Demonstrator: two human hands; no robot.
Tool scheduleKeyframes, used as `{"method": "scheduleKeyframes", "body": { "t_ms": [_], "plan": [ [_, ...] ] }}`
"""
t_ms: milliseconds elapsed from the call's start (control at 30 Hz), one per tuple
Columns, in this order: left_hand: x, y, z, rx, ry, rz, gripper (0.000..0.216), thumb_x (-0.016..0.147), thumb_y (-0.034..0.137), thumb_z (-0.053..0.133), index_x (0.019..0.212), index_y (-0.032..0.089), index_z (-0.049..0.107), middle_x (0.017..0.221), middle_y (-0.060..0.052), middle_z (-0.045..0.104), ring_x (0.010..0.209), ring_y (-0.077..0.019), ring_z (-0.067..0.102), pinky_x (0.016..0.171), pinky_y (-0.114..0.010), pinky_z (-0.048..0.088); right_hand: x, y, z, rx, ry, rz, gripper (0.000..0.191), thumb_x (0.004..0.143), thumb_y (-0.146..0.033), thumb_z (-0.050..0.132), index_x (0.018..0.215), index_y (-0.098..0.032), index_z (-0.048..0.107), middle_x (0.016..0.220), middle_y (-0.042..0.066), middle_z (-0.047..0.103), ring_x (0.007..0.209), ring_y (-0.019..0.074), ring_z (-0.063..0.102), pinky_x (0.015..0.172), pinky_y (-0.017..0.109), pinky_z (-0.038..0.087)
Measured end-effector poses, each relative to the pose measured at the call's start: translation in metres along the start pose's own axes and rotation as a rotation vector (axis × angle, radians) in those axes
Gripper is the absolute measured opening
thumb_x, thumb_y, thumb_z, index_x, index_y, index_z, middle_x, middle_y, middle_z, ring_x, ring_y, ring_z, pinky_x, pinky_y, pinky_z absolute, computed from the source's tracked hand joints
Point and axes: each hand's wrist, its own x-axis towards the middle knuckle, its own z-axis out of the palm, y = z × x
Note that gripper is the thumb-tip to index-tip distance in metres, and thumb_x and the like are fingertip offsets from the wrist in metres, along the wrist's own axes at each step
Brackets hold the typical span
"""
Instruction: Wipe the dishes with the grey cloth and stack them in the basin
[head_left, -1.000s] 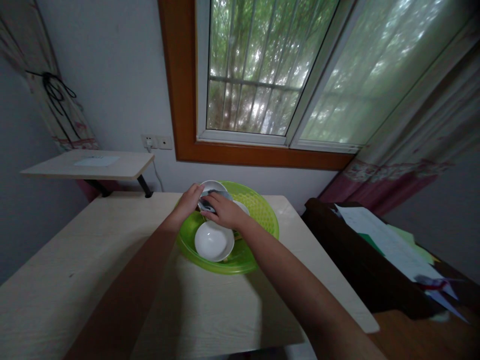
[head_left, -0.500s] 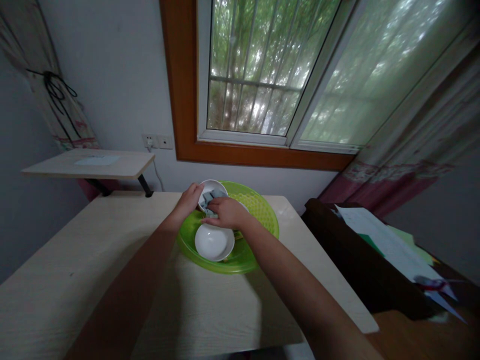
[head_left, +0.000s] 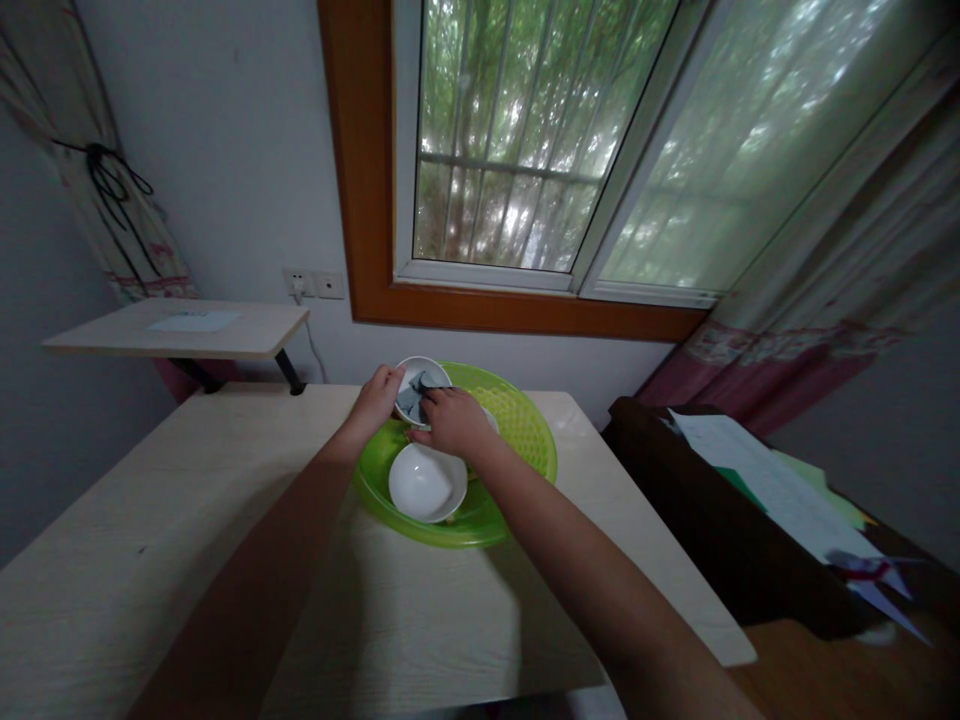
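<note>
At the fingertips of the right hand (head_left: 454,424), the grey cloth (head_left: 411,402) now sits more bunched, baring more of the far bowl (head_left: 421,364), so it is probably being worked around inside. These half-curled fingers touch the cloth; whether they pinch it is hidden. The left hand (head_left: 374,402) clasps the bowl's rim, over a green basin (head_left: 525,430) holding a nearer bowl (head_left: 421,484).

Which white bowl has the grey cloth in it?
The far-left bowl, with the cloth inside and its rim in the left hand. The near bowl shows only its white inside; the third bowl, mostly hidden by the right hand, cannot be judged.
</note>
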Motion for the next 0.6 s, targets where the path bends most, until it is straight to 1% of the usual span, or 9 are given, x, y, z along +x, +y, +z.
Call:
{"method": "scheduleKeyframes", "body": {
  "t_ms": [67, 100, 200, 300, 433, 500, 600],
  "plan": [
    [0.001, -0.001, 0.0, 0.004, 0.017, 0.006, 0.039, 0.095, 0.055, 0.037, 0.086, 0.022, 0.056, 0.086, -0.004, 0.064, 0.086, -0.0213, 0.059, 0.08, -0.033, 0.044, 0.0, -0.001, -0.001, 0.034, -0.029, -0.031, 0.053, 0.089, -0.062, 0.059, 0.104, -0.014, 0.075, 0.105, 0.018, 0.071, 0.102, 0.0313, 0.066, 0.098, 0.042, 0.046],
    [0.001, -0.002, 0.0, 0.005, 0.021, 0.007, 0.039, 0.095, 0.055, 0.037, 0.086, 0.022, 0.056, 0.086, -0.004, 0.064, 0.086, -0.0212, 0.059, 0.081, -0.033, 0.044, 0.0, 0.0, -0.002, 0.056, -0.039, -0.056, 0.053, 0.091, -0.062, 0.055, 0.102, -0.015, 0.075, 0.102, 0.017, 0.072, 0.099, 0.0299, 0.067, 0.095, 0.041, 0.047],
    [0.002, -0.003, 0.0, -0.008, 0.021, 0.007, 0.038, 0.096, 0.054, 0.035, 0.087, 0.022, 0.055, 0.086, -0.004, 0.062, 0.084, -0.0207, 0.057, 0.081, -0.033, 0.044, -0.001, 0.002, -0.004, 0.139, -0.045, -0.143, 0.051, 0.095, -0.059, 0.05, 0.11, -0.016, 0.073, 0.104, 0.013, 0.073, 0.097, 0.026, 0.068, 0.091, 0.036, 0.049],
    [0.002, -0.006, 0.0, -0.059, 0.006, 0.038, 0.038, 0.096, 0.053, 0.034, 0.088, 0.023, 0.055, 0.086, -0.003, 0.061, 0.084, -0.0204, 0.057, 0.082, -0.033, 0.044, -0.002, 0.003, -0.003, 0.221, -0.034, -0.228, 0.052, 0.097, -0.056, 0.05, 0.125, -0.015, 0.065, 0.118, 0.013, 0.07, 0.108, 0.025, 0.066, 0.096, 0.034, 0.048],
    [0.004, -0.011, 0.002, -0.166, -0.041, 0.072, 0.036, 0.096, 0.053, 0.038, 0.087, 0.023, 0.055, 0.084, -0.002, 0.06, 0.084, -0.0191, 0.057, 0.086, -0.032, 0.045, 0.0, 0.0, 0.004, 0.214, -0.019, -0.274, 0.07, 0.095, -0.06, 0.05, 0.141, -0.008, 0.051, 0.142, 0.019, 0.056, 0.126, 0.0284, 0.058, 0.106, 0.037, 0.044],
    [0.006, -0.014, 0.004, -0.189, -0.065, 0.062, 0.035, 0.095, 0.053, 0.039, 0.088, 0.023, 0.056, 0.086, -0.002, 0.061, 0.087, -0.0192, 0.057, 0.088, -0.032, 0.045, 0.0, -0.002, 0.007, 0.159, -0.025, -0.269, 0.077, 0.094, -0.064, 0.05, 0.143, -0.005, 0.047, 0.144, 0.022, 0.053, 0.13, 0.0309, 0.055, 0.109, 0.04, 0.042],
    [0.008, -0.015, 0.007, -0.181, -0.093, 0.04, 0.036, 0.094, 0.053, 0.04, 0.093, 0.022, 0.058, 0.093, -0.003, 0.064, 0.093, -0.0201, 0.059, 0.092, -0.033, 0.044, -0.001, -0.006, 0.009, 0.063, -0.023, -0.229, 0.083, 0.092, -0.069, 0.048, 0.142, -0.003, 0.048, 0.143, 0.024, 0.053, 0.136, 0.0347, 0.048, 0.115, 0.045, 0.035]
  ]
}}
